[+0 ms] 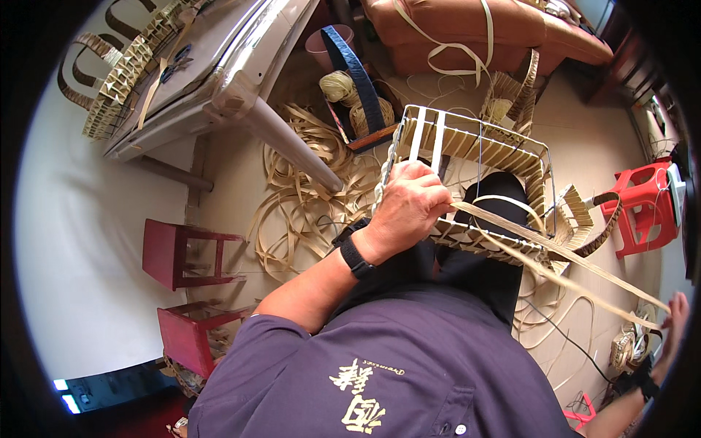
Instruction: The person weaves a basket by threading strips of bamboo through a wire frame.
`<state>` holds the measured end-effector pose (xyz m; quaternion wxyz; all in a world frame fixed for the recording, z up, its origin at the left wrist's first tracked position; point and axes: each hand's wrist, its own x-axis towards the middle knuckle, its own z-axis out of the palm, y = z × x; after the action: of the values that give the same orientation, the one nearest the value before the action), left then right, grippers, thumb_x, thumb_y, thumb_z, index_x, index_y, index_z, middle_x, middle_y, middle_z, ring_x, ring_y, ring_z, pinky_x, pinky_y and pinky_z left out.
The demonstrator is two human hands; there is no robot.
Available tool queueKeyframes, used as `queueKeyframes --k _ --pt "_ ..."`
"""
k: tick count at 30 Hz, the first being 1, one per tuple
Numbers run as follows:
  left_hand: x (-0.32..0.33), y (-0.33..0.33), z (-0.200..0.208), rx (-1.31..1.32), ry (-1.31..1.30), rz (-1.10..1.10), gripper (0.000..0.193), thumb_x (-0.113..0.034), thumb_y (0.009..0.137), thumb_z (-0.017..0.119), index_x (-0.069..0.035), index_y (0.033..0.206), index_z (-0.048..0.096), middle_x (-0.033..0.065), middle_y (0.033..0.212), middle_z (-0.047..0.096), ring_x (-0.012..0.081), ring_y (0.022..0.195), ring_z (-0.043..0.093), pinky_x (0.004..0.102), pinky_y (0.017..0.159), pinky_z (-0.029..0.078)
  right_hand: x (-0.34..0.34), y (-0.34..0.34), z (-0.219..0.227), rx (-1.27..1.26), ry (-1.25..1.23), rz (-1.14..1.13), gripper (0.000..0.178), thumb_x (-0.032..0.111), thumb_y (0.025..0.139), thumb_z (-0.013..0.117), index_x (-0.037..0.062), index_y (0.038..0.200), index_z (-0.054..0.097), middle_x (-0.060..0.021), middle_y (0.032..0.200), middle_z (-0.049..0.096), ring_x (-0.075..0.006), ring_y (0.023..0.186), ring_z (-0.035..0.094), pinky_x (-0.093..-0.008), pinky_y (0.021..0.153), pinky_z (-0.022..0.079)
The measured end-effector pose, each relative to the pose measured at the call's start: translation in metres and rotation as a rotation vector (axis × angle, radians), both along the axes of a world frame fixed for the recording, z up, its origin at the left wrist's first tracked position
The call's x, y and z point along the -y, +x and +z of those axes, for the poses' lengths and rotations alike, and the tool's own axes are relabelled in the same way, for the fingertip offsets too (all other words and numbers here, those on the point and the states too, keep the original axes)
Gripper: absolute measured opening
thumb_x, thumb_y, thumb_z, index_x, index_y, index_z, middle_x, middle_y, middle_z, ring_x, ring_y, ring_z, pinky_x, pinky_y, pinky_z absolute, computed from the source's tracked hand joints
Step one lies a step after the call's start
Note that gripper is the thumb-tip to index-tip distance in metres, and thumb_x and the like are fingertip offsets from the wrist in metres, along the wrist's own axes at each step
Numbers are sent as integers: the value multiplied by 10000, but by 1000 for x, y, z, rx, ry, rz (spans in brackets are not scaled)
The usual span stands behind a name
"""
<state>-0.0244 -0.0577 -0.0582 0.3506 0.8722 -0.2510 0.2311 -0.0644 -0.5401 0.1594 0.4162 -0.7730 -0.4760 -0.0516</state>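
A rectangular wire-framed basket (544, 171) rests on my lap, its sides wrapped in pale tan woven strip. Two white bands (438, 142) cross its open frame near the left end. My left hand (412, 197) is closed at the basket's left end, its fingers pinching a flat tan strip (562, 241). That strip stretches in two long, nearly straight runs to the far right. There my right hand (675, 328), seen edge-on at the picture's rim, grips the strip's far part; its fingers are partly hidden.
Loose strips (292, 160) lie heaped on the floor beside a box with yarn balls (339, 87). A table (241, 51) holds scissors (175, 62) and woven baskets. Dark red stools (164, 252) stand left, a red plastic stool (642, 208) right, an orange sofa (453, 36) ahead.
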Motion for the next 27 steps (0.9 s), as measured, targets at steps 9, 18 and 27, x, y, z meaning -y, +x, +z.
queueKeyframes --k 9,18,27 --pt "-4 1 1 -55 -9 10 110 -176 901 871 -99 867 799 35 851 715 286 933 669 438 914 516 -189 45 -95 364 -495 -299 884 147 731 967 101 1551 640 -139 1436 712 -347 1351 660 -519 1210 474" --pt "-2 -3 4 -156 -34 25 113 -193 927 842 -104 881 789 29 897 724 297 985 667 459 976 497 -234 80 -126 484 -573 63 510 177 883 784 119 1389 746 -35 960 654 -223 826 678 -388 782 558" --pt "-3 -13 9 -84 -112 14 168 -44 848 868 -55 989 776 66 1053 762 331 1153 676 453 1010 574 -243 127 -92 51 -559 34 52 70 905 770 50 863 747 -149 793 717 -395 737 715 -458 672 559"
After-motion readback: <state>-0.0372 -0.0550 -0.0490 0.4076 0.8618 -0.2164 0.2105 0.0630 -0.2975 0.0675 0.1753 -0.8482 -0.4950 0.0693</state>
